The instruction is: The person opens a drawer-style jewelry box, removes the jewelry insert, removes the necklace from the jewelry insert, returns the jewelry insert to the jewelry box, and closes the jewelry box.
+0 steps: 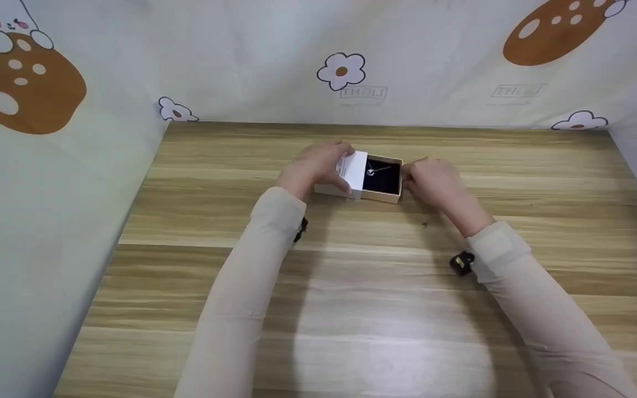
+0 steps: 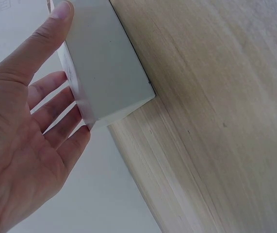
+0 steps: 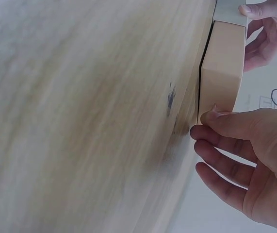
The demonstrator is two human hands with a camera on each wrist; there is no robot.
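At far left I log a pale wall covering (image 1: 119, 182) bearing a brown spotted print (image 1: 42, 105) below a white cartoon face. Next, a wood-grain table (image 1: 197, 265), its rear edge against the covering. Item: left forearm in a cream sleeve (image 1: 235, 298), a small black device (image 1: 301, 229) at its wrist. Item: left hand (image 1: 318, 166), grasping a white box cover (image 1: 357, 168), thumb on the near side, other fingers along the far side; my left-wrist feed confirms the hold. The cover lies on the table, toward its back, just right of the left hand. Item: a tan drawer (image 1: 380, 197), partly out of the cover's right end, its open top showing a dark lining (image 1: 387, 183). On the lining, near the cover, I list one bright pendant (image 1: 371, 172) with a thin chain. Item: right hand (image 1: 434, 179), thumb and forefinger pinching at the drawer's right end; remaining fingers are bent and clear of it in my right-wrist feed. I cannot tell whether a small tab sits between the fingertips. Item: second black device (image 1: 461, 263), then the right cream sleeve (image 1: 539, 309). Last, upper right: another brown print (image 1: 551, 36).
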